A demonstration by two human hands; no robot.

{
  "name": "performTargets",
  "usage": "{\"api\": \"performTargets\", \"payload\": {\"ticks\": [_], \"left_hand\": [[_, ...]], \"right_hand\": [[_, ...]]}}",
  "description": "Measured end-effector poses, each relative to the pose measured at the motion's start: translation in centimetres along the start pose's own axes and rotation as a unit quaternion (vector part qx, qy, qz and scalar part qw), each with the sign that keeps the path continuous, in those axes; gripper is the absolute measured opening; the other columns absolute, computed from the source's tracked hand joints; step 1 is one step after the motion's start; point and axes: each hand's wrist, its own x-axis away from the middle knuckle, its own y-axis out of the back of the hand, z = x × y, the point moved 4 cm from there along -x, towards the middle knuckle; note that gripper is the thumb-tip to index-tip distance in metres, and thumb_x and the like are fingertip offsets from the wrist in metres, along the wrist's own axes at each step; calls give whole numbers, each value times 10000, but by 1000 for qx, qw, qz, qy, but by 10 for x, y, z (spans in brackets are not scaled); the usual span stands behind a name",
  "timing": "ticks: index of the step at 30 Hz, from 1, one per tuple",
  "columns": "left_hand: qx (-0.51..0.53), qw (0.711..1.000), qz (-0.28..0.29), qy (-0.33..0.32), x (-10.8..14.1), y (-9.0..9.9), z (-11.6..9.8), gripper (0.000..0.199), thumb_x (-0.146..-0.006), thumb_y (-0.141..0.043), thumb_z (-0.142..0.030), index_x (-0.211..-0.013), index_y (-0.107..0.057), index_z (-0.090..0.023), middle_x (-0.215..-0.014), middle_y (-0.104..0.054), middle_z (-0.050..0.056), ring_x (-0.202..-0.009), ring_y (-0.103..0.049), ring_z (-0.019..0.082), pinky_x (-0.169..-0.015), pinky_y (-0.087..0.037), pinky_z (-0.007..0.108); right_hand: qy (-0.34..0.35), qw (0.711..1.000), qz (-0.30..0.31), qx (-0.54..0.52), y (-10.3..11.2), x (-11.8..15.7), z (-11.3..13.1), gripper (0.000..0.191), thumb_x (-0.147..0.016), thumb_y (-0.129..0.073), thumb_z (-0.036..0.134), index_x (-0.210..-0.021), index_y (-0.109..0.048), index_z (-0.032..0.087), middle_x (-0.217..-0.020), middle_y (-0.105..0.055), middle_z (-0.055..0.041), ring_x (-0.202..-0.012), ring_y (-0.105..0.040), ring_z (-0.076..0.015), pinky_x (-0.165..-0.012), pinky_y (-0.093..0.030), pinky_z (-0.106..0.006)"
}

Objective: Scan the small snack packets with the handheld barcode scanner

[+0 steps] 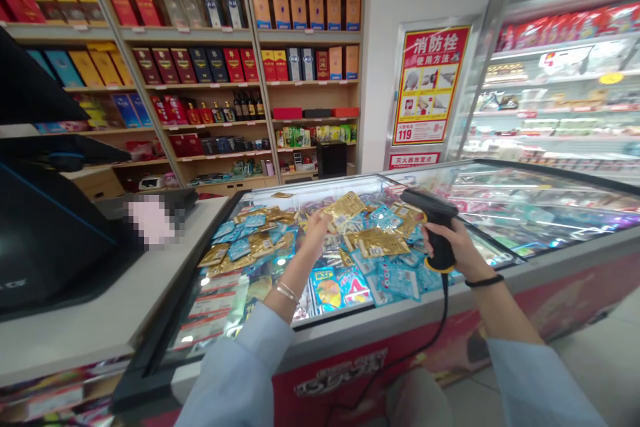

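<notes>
gold foil packet (pixel 344 205) pinched up in the left hand (pixel 316 225), held just above the heap of gold and blue packets (pixel 380 247) on the freezer lid (pixel 505 210). right hand (pixel 453 240) is clenched around a black scanner (pixel 431 219), nose toward the packet, cord trailing down.

1. The scanner (pixel 434 227) is black with a yellow ring at its base.
2. The packets (pixel 373 240) on the freezer lid are gold and light blue.
3. The freezer (pixel 550 293) front is red.
4. Both sleeves (pixel 240 373) are pale blue.
5. The far sign (pixel 429 83) is red and yellow.
</notes>
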Motion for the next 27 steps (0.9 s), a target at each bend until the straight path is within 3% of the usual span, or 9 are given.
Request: {"api": "performTargets", "payload": {"ticks": [4,8,10,13,15,17,24,27], "left_hand": [[-30,998,37,45,3,-40,36,329,-720,-634,-228,-1039,-675,-161,-738,-672,22,-585,-608,133,-486,-502,229],[-136,989,59,26,3,-55,61,346,-769,-587,-212,-1105,-660,-169,-792,-681,41,-641,-620,163,-549,-526,272],[-260,963,60,-39,5,-56,64,378,-772,-585,-181,-1144,-654,-188,-909,-699,64,-766,-647,197,-682,-547,321],[-427,894,54,-124,8,-55,66,385,-756,-613,-134,-1126,-677,-218,-1159,-659,94,-1043,-621,237,-923,-487,359],[-485,862,56,-134,10,-54,68,318,-773,-615,-146,-1067,-712,-221,-1213,-633,103,-1144,-577,252,-1004,-432,374],[-512,847,61,-125,10,-52,70,269,-806,-600,-179,-1032,-736,-229,-1183,-648,101,-1169,-557,262,-1037,-400,397],[-498,859,71,-95,10,-53,77,272,-877,-533,-272,-1033,-752,-237,-1186,-692,86,-1185,-558,269,-1062,-373,431],[-482,866,78,-106,9,-56,70,276,-879,-530,-270,-1030,-755,-214,-1176,-703,95,-1169,-575,265,-1059,-387,415]], "right_hand": [[-14,998,-60,-10,43,11,-19,339,-673,-780,392,-875,-611,179,-574,-565,33,-371,-493,-114,-334,-398,-246],[-36,994,-102,-10,74,21,-42,349,-658,-786,397,-863,-613,174,-577,-555,29,-377,-489,-116,-339,-392,-251],[-43,992,-119,-5,85,25,-51,350,-650,-785,404,-850,-605,179,-588,-555,26,-378,-490,-120,-339,-389,-256],[-51,989,-137,0,94,30,-57,370,-625,-788,408,-864,-618,182,-591,-545,21,-377,-482,-125,-339,-377,-263],[-58,988,-143,1,97,32,-59,367,-640,-780,412,-887,-637,183,-601,-538,11,-387,-481,-132,-352,-376,-275],[-61,988,-145,-1,98,34,-59,334,-684,-760,416,-899,-651,185,-622,-530,-5,-405,-483,-140,-370,-374,-296],[-63,987,-145,17,98,35,-56,271,-710,-747,411,-872,-664,210,-638,-502,-30,-418,-468,-156,-388,-352,-343],[-66,987,-145,17,93,32,-52,278,-712,-744,409,-883,-677,200,-630,-515,-43,-416,-480,-167,-380,-343,-345]]}}
